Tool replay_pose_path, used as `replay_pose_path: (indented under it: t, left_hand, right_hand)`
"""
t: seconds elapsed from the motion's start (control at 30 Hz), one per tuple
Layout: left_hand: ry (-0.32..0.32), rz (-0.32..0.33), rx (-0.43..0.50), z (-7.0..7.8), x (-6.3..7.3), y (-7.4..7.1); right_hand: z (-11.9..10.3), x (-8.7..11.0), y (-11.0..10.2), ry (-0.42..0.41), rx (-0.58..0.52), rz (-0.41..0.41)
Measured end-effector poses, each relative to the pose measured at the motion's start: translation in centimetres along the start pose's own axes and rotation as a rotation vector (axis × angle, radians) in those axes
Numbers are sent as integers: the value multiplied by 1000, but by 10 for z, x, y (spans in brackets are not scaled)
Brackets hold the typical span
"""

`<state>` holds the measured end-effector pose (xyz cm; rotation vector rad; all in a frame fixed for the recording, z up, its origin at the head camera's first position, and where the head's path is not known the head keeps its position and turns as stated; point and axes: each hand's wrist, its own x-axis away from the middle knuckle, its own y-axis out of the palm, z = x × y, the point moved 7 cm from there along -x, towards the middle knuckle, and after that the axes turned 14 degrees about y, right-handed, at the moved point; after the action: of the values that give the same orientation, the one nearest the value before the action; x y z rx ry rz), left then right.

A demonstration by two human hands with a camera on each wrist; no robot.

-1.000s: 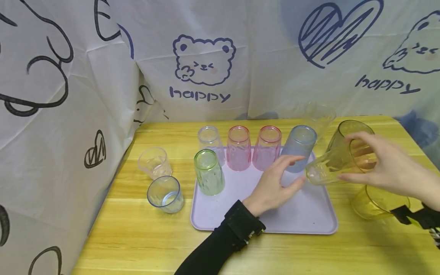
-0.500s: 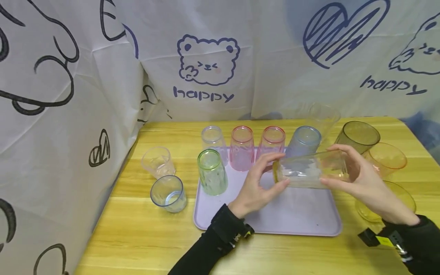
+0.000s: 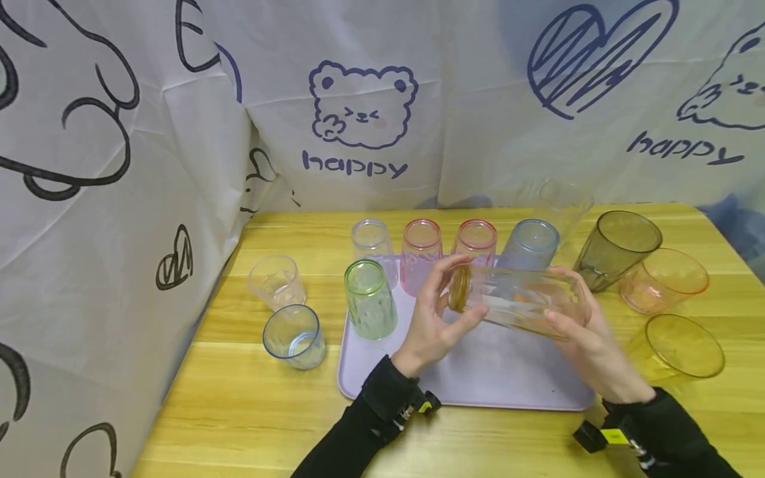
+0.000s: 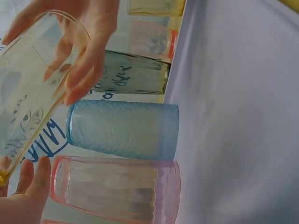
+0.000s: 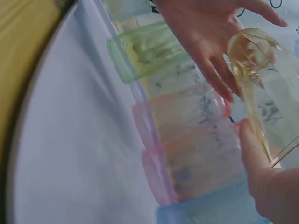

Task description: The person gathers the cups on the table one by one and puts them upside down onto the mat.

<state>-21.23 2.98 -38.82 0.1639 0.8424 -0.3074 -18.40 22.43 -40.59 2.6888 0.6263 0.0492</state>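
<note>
A clear, yellow-tinted drinking glass (image 3: 516, 299) lies on its side in the air above a lilac tray (image 3: 508, 378). Its thick amber base points left. Around that base end, my left hand (image 3: 427, 325) has its thumb in front and fingers behind. My right hand (image 3: 592, 348) grips the rim end, thumb on the near side. Upside down on the tray stand a green glass (image 3: 370, 302), a pale clear one (image 3: 373, 242), two pink ones, the right one (image 3: 475, 242) partly hidden, and a blue glass (image 3: 532, 245), its lower part behind the held glass.
Right of the tray, upright, stand a smoky grey glass (image 3: 618, 249), an orange-pink glass (image 3: 663, 279) and a yellow glass (image 3: 678, 348). A clear glass (image 3: 564, 206) is behind. Left of it are another clear glass (image 3: 277, 282) and a blue-rimmed glass (image 3: 295, 338). A printed cloth (image 3: 466, 133) hangs behind.
My right hand has brought the yellow-tinted glass left over the tray. My left hand has met its base end and moved slightly left. The glass has turned to lie nearly level.
</note>
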Motion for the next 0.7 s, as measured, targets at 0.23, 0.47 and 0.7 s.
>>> replay_pose_path:
  t: [0.23, 0.47, 0.7]
  left_hand:
    - [25, 34, -80, 0, 0, -1]
    - [14, 75, -157, -2, -1, -6]
    - [-8, 56, -168, -1, -1, -8]
  right_hand:
    - [18, -7, 10, -12, -63, 16]
    - [25, -11, 15, -20, -74, -33]
    - [20, -13, 11, -87, 53, -35]
